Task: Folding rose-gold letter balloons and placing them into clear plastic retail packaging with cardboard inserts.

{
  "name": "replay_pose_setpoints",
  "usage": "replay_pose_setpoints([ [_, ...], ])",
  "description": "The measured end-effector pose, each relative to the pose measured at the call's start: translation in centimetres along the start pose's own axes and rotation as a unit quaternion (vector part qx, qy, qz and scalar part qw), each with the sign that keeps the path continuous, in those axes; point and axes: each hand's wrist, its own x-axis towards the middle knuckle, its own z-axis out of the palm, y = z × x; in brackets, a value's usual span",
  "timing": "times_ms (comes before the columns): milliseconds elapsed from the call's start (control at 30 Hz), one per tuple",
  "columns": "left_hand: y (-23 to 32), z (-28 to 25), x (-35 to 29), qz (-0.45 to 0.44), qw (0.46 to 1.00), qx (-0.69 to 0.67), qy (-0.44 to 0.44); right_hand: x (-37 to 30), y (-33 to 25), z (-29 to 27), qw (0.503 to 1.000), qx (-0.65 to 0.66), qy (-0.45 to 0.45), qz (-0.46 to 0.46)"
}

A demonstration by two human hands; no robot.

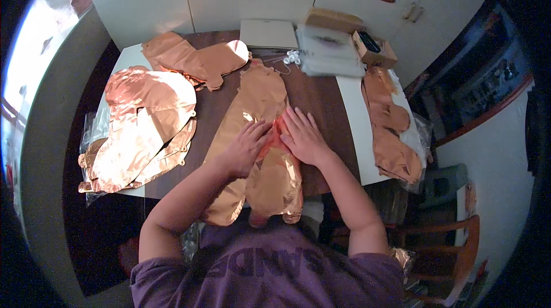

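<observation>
A flat copper-coloured foil balloon lies down the middle of the brown table, its near end reaching toward my body. My left hand rests on it with fingers stretched out and pointing inward. Close beside it, my right hand lies flat with its fingers spread, at the balloon's right edge. Between the two hands the foil shows a reddish, creased patch. The near part of the balloon appears folded or layered. What lies under my palms is hidden.
Shiny copper foil balloons are stacked at the left, with another foil balloon behind them. More folded foil lies at the right edge. Clear plastic bags, a white flat box and a small open carton stand at the back.
</observation>
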Motion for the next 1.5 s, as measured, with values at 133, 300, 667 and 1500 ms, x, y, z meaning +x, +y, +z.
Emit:
replay_pose_setpoints([
  [133, 1.1, -3.1, 0.8, -0.041, 0.998, 0.049, 0.015, -0.2, 0.5, 0.2, 1.0, 0.007, 0.011, -0.01],
  [300, -0.6, -2.0, -0.5, -0.086, 0.995, 0.044, -0.008, -0.3, 0.1, -0.6, 1.0, 0.031, 0.002, -0.004],
  [667, -0.5, -2.1, -0.6, -0.073, 0.996, 0.032, -0.025, -0.8, -1.2, -0.3, 1.0, 0.007, -0.028, -0.001],
  [1500, -0.3, -2.1, 0.2, -0.012, 1.0, -0.022, -0.003, -5.1, -3.6, -1.1, 0.999, -0.003, -0.049, -0.014],
])
